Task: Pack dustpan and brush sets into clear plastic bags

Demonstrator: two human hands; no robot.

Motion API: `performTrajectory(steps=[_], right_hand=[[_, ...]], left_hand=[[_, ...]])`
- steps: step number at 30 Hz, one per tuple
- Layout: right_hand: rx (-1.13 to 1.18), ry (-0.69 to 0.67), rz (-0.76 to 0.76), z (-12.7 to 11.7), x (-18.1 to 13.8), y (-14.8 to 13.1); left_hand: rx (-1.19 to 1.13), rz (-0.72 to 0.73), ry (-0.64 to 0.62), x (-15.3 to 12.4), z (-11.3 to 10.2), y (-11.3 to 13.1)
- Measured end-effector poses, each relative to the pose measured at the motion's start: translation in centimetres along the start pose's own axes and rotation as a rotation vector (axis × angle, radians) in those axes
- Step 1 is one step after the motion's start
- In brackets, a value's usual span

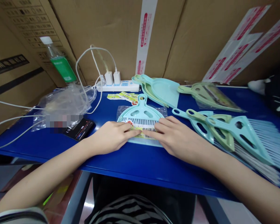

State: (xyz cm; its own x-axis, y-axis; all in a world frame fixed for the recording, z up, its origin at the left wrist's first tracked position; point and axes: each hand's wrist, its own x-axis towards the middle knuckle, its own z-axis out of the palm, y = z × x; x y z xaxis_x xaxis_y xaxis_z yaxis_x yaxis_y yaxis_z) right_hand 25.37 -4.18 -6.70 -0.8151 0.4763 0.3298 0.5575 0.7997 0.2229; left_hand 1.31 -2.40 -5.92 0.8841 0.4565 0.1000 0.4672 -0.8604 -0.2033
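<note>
A light-blue dustpan and brush set (142,107) in a clear plastic bag lies in front of me, handle pointing away. A white, yellow and red label (140,128) with printed characters lies across it. My left hand (113,136) rests on the label's left side, index finger stretched along it. From the right, my right hand (177,137) touches the label, its index finger extended toward the left one. Both hands lie over the bag with fingers outstretched rather than wrapped around it. My thumbs are mostly hidden.
Loose brushes (238,130) lie at right. Behind are stacked dustpans (165,88), a bagged green set (214,96) and spare labels (123,96). A power strip (123,86) with cables, a bottle (63,67), plastic bags (65,101) and a phone (80,129) occupy the left.
</note>
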Motion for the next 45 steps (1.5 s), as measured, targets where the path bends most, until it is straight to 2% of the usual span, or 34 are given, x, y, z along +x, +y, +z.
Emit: performTrajectory(steps=[14, 23, 31, 39, 45], right_hand=[[0.063, 0.014, 0.009, -0.4, -0.5, 0.5], [0.193, -0.074, 0.086, -1.5, -1.2, 1.5], [0.268, -0.188, 0.17, -2.3, -1.7, 2.5], [0.3, -0.205, 0.193, -2.6, -1.5, 2.7], [0.302, -0.208, 0.166, -2.4, -1.3, 2.5]], left_hand=[[-0.088, -0.066, 0.013, -0.7, -0.6, -0.7], [-0.197, -0.213, -0.006, -1.2, -1.6, -1.4], [-0.241, -0.377, -0.103, -1.8, -2.3, -2.4], [-0.22, -0.348, -0.062, -1.6, -1.9, -2.3], [-0.008, -0.217, 0.034, -1.6, -1.6, -2.1]])
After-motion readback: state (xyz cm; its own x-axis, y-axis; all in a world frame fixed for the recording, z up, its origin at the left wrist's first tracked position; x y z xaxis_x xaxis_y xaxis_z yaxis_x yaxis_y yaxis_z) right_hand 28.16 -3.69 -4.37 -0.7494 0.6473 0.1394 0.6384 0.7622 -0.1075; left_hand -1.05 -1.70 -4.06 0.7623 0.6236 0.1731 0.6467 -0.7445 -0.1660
